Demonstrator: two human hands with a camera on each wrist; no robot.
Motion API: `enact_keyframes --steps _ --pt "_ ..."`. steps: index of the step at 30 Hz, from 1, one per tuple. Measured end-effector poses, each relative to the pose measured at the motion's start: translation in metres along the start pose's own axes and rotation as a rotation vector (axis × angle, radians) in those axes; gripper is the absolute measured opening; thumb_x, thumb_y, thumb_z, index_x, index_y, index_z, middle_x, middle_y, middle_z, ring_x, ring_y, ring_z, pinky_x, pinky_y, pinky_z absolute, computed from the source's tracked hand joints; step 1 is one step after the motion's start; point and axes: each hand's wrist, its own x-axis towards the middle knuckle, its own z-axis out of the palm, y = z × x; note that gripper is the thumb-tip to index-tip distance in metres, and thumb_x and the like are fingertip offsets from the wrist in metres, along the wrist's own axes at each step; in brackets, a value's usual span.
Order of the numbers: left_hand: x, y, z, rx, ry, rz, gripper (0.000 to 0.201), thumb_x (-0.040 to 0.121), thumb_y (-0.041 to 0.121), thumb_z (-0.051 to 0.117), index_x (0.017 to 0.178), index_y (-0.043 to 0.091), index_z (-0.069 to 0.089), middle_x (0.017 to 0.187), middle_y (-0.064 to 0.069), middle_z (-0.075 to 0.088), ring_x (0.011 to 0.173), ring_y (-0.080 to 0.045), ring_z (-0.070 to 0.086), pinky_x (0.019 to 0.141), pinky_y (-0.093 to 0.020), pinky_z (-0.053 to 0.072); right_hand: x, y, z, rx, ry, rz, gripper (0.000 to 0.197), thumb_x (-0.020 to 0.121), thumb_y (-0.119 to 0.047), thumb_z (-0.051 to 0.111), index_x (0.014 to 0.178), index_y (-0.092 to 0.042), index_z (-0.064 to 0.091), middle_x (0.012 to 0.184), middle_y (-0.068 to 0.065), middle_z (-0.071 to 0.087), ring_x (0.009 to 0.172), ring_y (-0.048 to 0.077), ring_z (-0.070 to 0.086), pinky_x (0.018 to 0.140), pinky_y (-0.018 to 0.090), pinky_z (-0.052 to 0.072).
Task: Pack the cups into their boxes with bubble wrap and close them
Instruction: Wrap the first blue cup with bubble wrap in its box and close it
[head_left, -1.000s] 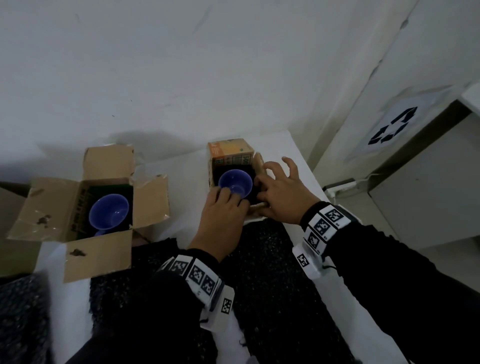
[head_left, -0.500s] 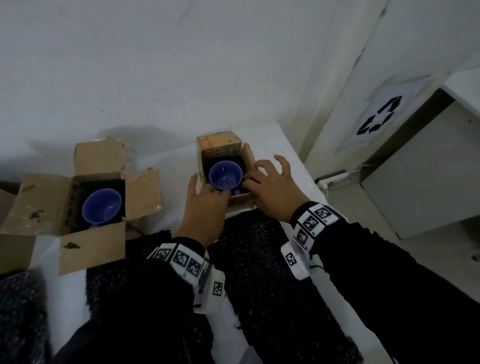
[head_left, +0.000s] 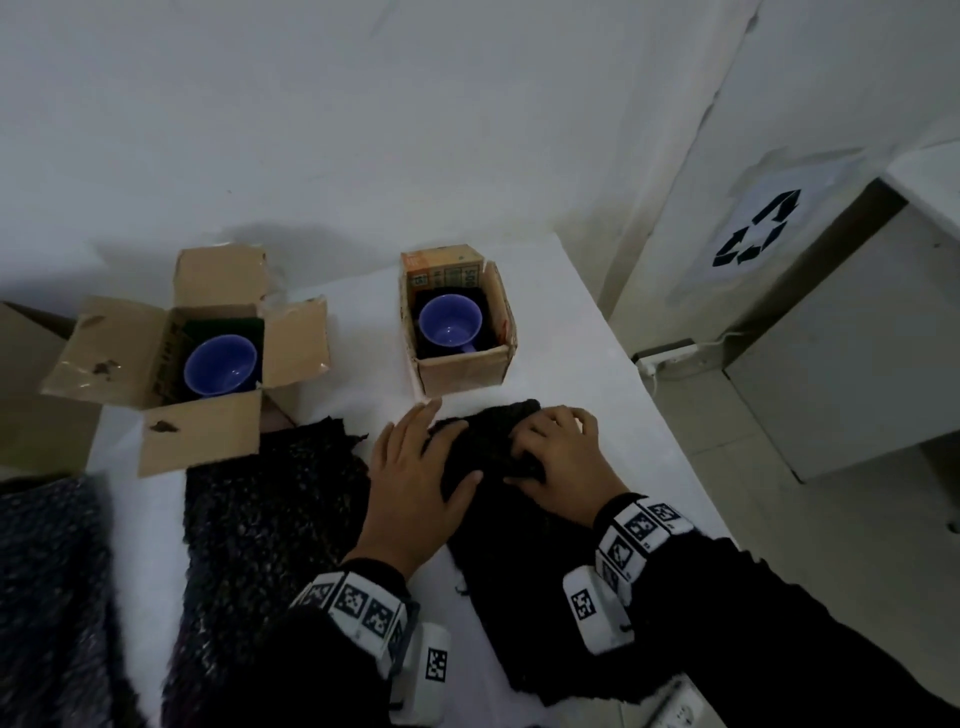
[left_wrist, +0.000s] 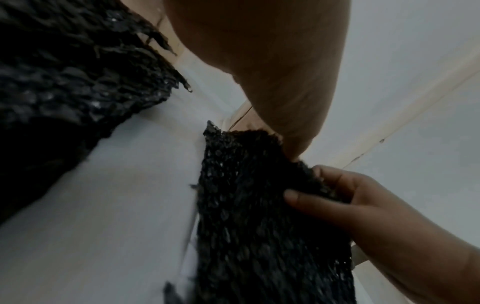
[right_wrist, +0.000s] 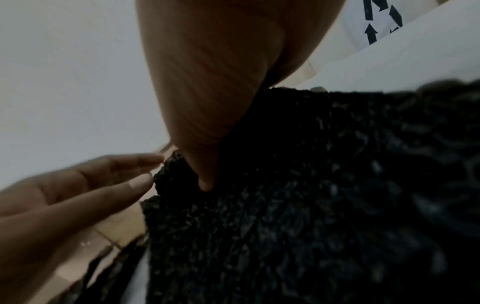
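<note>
The right hand (head_left: 558, 460) pinches the far edge of the black bubble wrap (head_left: 498, 519); the left hand (head_left: 415, 483), fingers spread, rests beside this grip. Beyond stands the small box (head_left: 462, 364).

White table (head_left: 561, 332) under everything, set against a plain white wall (head_left: 363, 114). On the right, a grey cabinet (head_left: 852, 364) standing on the floor. Above it, a paper sign (head_left: 756, 228) stuck up, with black arrows going round. Low down by the wall, a white power strip (head_left: 670, 356) with a thin cord.
</note>
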Motion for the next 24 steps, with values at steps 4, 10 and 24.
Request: enact_keyframes --steps 4,10,24 --pt "-0.009 0.013 -0.004 -0.487 0.024 -0.266 0.081 0.077 0.069 0.063 0.142 0.031 0.035 0.143 0.003 0.045 0.131 -0.013 0.045 0.106 -0.038 0.042 0.003 -0.011 -0.019 0.337 0.110 0.117 0.033 0.073 -0.057 0.066 0.083 -0.028 0.055 0.090 -0.012 0.059 0.093 0.015 0.048 0.077 0.036 0.038" --pt "-0.004 0.020 0.001 -0.558 -0.071 -0.350 0.052 0.080 0.050 0.072 0.122 0.025 0.056 0.111 0.007 0.068 0.104 -0.010 0.064 0.089 -0.028 0.053 0.008 -0.016 -0.038 0.491 0.104 0.212 0.031 0.072 -0.042 0.073 0.073 -0.035 0.043 0.079 -0.014 0.056 0.084 0.011 0.050 0.075 0.039 0.045" --pt "0.003 0.040 -0.015 -0.780 -0.034 -0.146 0.078 0.077 0.056 0.073 0.140 0.026 0.038 0.134 0.013 0.052 0.125 -0.002 0.049 0.102 -0.022 0.042 0.013 -0.038 -0.077 1.011 0.157 0.275 0.010 0.078 -0.006 0.058 0.081 -0.007 0.048 0.069 0.009 0.050 0.066 0.017 0.048 0.064 0.034 0.040"
